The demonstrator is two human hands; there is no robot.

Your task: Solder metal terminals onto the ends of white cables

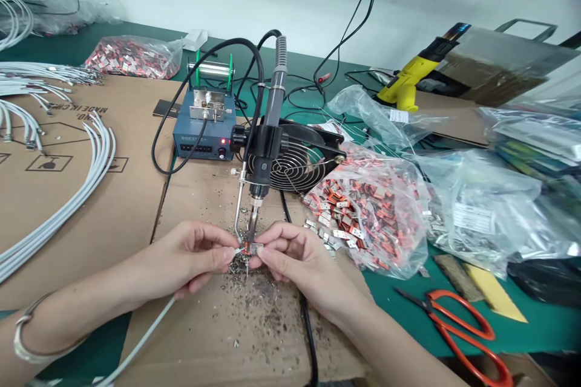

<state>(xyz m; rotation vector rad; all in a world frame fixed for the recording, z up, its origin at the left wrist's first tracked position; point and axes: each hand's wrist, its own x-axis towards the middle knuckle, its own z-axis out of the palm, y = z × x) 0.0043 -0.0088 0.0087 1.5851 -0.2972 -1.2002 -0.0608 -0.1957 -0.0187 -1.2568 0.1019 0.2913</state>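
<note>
Under the soldering iron [256, 193], left hand [193, 254] pinching white cable [145, 332], right hand [295, 257] pinching connector [255, 248].

Matt brown cardboard [113, 205] is laid over the smooth green table [535, 329]. Glossy clear plastic bags [476, 205] are seen. The fan grille [295, 166] is shiny metal; scissors handles [467, 329] are glossy orange plastic. White cable [136, 344] is smooth.

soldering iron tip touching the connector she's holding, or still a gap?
Cannot tell. In the head view the soldering iron tip ends right at the small connector pinched between left hand and right hand; no gap or contact shows plainly.
</note>
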